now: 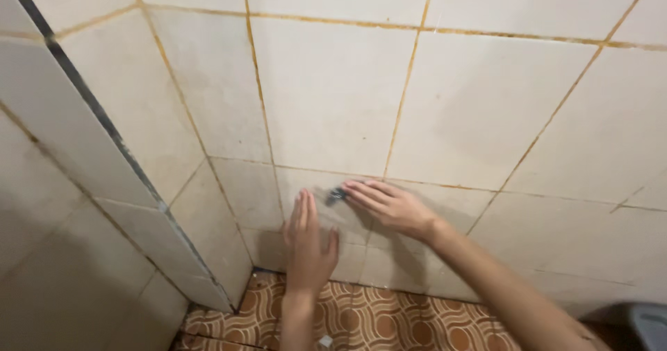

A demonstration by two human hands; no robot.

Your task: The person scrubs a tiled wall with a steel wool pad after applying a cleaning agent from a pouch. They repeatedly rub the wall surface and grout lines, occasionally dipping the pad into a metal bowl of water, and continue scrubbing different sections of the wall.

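left hand (308, 243) flat, fingers spread on cream tiled wall (326, 94) | right hand (389, 206) fingertips press small dark object (336, 196), perhaps a scraper

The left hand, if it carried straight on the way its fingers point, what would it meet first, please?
The left hand points up along the cream wall tiles. Only bare tile and a grout line lie ahead; the small dark object at the right hand sits slightly aside.

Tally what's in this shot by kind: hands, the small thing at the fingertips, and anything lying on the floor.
Hands: 2, the left hand flat on the tiled wall and the right hand
Small dark object at the right fingertips: 1
Small white scrap on the patterned floor: 1
Grey container edge, bottom right: 1
Total: 5
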